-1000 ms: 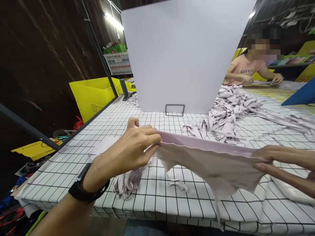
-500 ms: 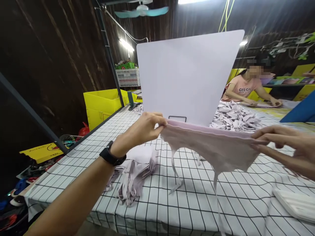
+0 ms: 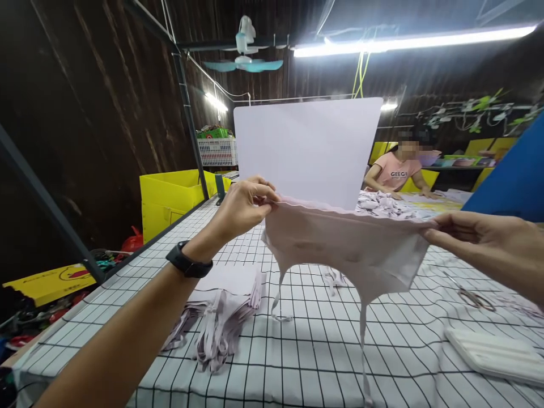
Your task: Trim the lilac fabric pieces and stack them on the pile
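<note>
A pale pinkish strappy top (image 3: 335,241) is stretched between my hands above the table. Its thin straps dangle toward the checked cloth. My left hand (image 3: 250,204), with a black band on the wrist, pinches one end of the top's straight edge. At the other end, my right hand (image 3: 476,235) grips the same edge between thumb and fingers. Below my left forearm lies a stack of similar pale tops (image 3: 229,306), straps bunched toward the front. A pair of scissors (image 3: 474,296) rests on the cloth beneath my right hand.
A large white board (image 3: 304,150) stands behind the top. At the right front lies a white flat object (image 3: 497,354). A yellow bin (image 3: 170,201) is at the left. Across the table, a person (image 3: 397,173) works beside a pale fabric heap (image 3: 382,203). A blue panel (image 3: 510,181) rises at right.
The view has tilted upward, showing more of the ceiling light. Both hands have shifted slightly left with the top stretched between them. The scissors have come into view below my right hand.
</note>
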A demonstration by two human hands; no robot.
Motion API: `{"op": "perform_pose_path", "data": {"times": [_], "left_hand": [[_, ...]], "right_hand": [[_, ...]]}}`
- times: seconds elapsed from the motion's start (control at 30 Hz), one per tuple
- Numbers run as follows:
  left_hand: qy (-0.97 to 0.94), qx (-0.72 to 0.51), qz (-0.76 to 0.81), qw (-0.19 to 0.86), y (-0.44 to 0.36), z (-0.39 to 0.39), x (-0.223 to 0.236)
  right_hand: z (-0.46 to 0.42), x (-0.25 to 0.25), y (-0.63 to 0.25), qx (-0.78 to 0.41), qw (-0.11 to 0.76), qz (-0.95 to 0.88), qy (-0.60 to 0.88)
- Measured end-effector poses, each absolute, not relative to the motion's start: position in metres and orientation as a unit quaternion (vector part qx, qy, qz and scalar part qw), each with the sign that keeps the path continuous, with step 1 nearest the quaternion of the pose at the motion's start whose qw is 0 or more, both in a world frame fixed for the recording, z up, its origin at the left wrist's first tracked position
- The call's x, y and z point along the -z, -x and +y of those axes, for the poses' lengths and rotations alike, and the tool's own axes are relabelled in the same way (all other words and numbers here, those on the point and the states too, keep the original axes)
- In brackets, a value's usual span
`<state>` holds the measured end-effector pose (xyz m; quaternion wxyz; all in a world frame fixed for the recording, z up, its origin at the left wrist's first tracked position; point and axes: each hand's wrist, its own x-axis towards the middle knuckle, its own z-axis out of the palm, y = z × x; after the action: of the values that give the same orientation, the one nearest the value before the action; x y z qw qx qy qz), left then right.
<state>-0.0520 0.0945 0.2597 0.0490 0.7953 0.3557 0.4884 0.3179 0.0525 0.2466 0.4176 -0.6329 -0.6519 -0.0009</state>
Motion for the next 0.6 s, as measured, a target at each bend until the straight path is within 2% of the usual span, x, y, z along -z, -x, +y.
{"op": "perform_pose_path", "data": {"times": [0.13,0.23,0.37,0.53,0.6], "left_hand": [[-0.767,-0.491,0.389,0.140,0.050,0.089,-0.262],[-0.732,-0.511,0.398,0.212,0.050,0.086,-0.265],[-0.703,-0.527,0.388,0.280,0.049,0.082,-0.270],[-0.689,-0.531,0.388,0.304,0.045,0.066,-0.280],[-0.703,-0.524,0.384,0.291,0.046,0.052,-0.283]], "right_hand": [[0.050,-0.242,-0.319,-0.161,0.494,-0.614,0.594],[0.050,-0.235,-0.322,-0.222,0.559,-0.589,0.540],[0.043,-0.236,-0.322,-0.246,0.619,-0.537,0.517],[0.022,-0.250,-0.318,-0.272,0.645,-0.497,0.512],[0.009,-0.250,-0.322,-0.235,0.646,-0.509,0.518]]}}
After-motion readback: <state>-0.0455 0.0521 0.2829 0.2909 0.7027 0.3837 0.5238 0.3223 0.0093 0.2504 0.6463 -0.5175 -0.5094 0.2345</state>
